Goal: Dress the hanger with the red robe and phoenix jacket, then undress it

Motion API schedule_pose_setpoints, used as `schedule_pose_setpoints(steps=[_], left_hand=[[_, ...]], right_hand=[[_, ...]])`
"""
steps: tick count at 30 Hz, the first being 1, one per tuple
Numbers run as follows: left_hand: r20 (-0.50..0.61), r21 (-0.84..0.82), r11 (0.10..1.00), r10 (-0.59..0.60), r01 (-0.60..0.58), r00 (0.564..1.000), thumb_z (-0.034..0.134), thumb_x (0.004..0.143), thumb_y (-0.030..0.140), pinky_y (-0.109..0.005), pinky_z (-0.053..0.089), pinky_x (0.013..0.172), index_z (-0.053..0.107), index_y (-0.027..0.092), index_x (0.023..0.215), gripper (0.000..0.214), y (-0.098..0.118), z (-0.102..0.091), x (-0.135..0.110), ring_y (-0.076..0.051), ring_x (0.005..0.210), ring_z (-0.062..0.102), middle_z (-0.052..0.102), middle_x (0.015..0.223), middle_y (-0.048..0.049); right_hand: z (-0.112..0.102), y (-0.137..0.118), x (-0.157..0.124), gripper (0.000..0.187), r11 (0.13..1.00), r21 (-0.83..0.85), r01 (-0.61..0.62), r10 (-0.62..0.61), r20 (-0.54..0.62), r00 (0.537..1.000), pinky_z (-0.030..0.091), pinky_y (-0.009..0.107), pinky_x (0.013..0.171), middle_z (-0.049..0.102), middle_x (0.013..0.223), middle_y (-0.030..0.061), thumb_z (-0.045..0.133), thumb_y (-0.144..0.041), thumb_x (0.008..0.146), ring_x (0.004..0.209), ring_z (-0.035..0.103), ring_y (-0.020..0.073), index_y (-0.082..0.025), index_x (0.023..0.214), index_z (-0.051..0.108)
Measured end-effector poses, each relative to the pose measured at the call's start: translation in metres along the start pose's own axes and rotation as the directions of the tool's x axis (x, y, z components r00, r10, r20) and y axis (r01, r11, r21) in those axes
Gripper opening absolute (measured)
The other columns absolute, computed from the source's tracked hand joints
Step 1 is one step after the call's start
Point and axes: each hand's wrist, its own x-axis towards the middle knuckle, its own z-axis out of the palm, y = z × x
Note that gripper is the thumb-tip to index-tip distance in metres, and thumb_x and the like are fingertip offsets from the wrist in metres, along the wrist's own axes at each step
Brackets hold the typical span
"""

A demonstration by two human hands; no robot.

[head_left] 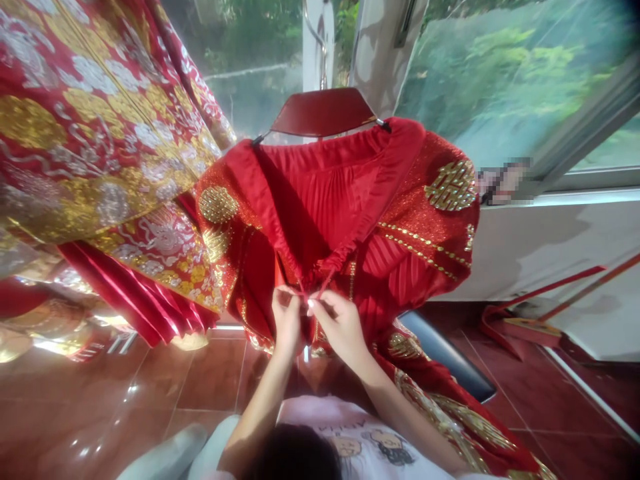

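In front of me a red pleated skirt (330, 193) with gold beaded ornament hangs from a dark red clip hanger (323, 112). The hanger's two clips grip its waistband at the left and right, and the front of the waistband sags into a deep V. At the bottom of that V a thin red drawstring (325, 283) comes out of the gathered band. My left hand (287, 317) pinches one string. Close beside it, my right hand (340, 323) pinches the other, fingertips almost touching. Where the strings meet is partly hidden by my fingers.
On the left hangs a red garment (115, 120) embroidered in gold and silver. Windows (500, 100) stand behind the hanger. A black padded seat (450, 357) is at the lower right, and a red long-handled dustpan (520, 330) leans by the white wall. Red tiles (150, 387) cover the floor.
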Motion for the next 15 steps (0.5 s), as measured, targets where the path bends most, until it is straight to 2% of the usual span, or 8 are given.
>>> schedule_pose_setpoints(steps=[5,7,8,9,10,12,13,15], left_hand=[[-0.093,0.106,0.975,0.204,-0.194,0.975,0.053,0.075,0.02,-0.023,0.049,0.071,0.045,0.021,0.09,0.018,-0.013,-0.006,0.007,-0.01,0.075,0.055,0.053,0.086,0.0007],[-0.167,0.192,0.93,0.346,-0.314,0.923,0.054,0.073,0.018,-0.026,0.049,0.079,0.046,0.021,0.091,0.02,-0.016,-0.016,0.014,-0.012,0.081,0.056,0.054,0.089,-0.0004],[-0.204,0.236,0.909,0.393,-0.344,0.897,0.055,0.071,0.017,-0.027,0.048,0.082,0.048,0.021,0.091,0.022,-0.016,-0.024,0.019,-0.012,0.084,0.056,0.054,0.09,-0.001],[-0.229,0.267,0.905,0.394,-0.332,0.89,0.057,0.07,0.017,-0.028,0.048,0.083,0.05,0.021,0.091,0.023,-0.017,-0.032,0.023,-0.013,0.085,0.057,0.056,0.091,-0.0017],[-0.235,0.275,0.921,0.343,-0.276,0.909,0.059,0.068,0.018,-0.029,0.049,0.083,0.052,0.02,0.091,0.024,-0.018,-0.042,0.027,-0.015,0.085,0.059,0.058,0.092,-0.0028],[-0.203,0.246,0.964,0.151,-0.098,0.967,0.063,0.068,0.024,-0.031,0.052,0.077,0.056,0.019,0.091,0.025,-0.024,-0.062,0.032,-0.017,0.083,0.062,0.062,0.092,-0.0052],[-0.175,0.243,0.97,0.072,-0.028,0.982,0.064,0.069,0.027,-0.031,0.053,0.073,0.057,0.019,0.091,0.024,-0.029,-0.072,0.032,-0.018,0.081,0.064,0.064,0.091,-0.006],[-0.128,0.276,0.961,0.015,0.021,0.992,0.062,0.071,0.035,-0.03,0.054,0.065,0.058,0.019,0.086,0.022,-0.045,-0.089,0.028,-0.018,0.074,0.066,0.066,0.084,-0.0056]], right_hand=[[0.0,-0.003,0.001,0.019,1.0,-0.027,-0.003,0.003,0.003,1.0,0.048,0.023,0.058,0.064,0.061,0.0007,0.056,-0.031,0.084,0.058,0.061,0.0134,-0.018,0.071,0.061],[-0.002,-0.005,0.001,0.021,1.0,-0.026,0.0,0.001,0.014,1.0,0.046,0.022,0.056,0.063,0.059,0.0002,0.056,-0.031,0.083,0.055,0.059,0.0123,-0.018,0.068,0.059],[-0.003,-0.006,0.0,0.021,1.0,-0.026,0.001,0.0,0.021,1.0,0.046,0.022,0.055,0.062,0.058,-0.0002,0.056,-0.03,0.083,0.054,0.058,0.0117,-0.018,0.066,0.059],[-0.004,-0.008,0.0,0.022,1.0,-0.024,-0.001,0.002,0.028,1.0,0.045,0.021,0.054,0.061,0.057,-0.0007,0.056,-0.03,0.083,0.052,0.056,0.011,-0.018,0.065,0.058],[-0.006,-0.009,-0.001,0.022,1.0,-0.021,-0.009,0.009,0.036,0.999,0.044,0.021,0.053,0.061,0.057,-0.0012,0.056,-0.03,0.083,0.051,0.055,0.0104,-0.018,0.064,0.057],[-0.008,-0.013,-0.002,0.023,0.999,-0.012,-0.032,0.033,0.052,0.998,0.043,0.021,0.052,0.059,0.055,-0.002,0.056,-0.03,0.082,0.049,0.052,0.0097,-0.018,0.063,0.056],[-0.009,-0.015,-0.002,0.023,0.999,-0.004,-0.044,0.044,0.06,0.997,0.043,0.021,0.052,0.058,0.054,-0.0023,0.057,-0.03,0.082,0.049,0.052,0.0095,-0.018,0.062,0.056],[-0.012,-0.017,-0.003,0.022,0.998,0.013,-0.056,0.055,0.068,0.996,0.043,0.021,0.051,0.058,0.054,-0.0025,0.057,-0.03,0.082,0.048,0.051,0.0093,-0.018,0.063,0.057]])
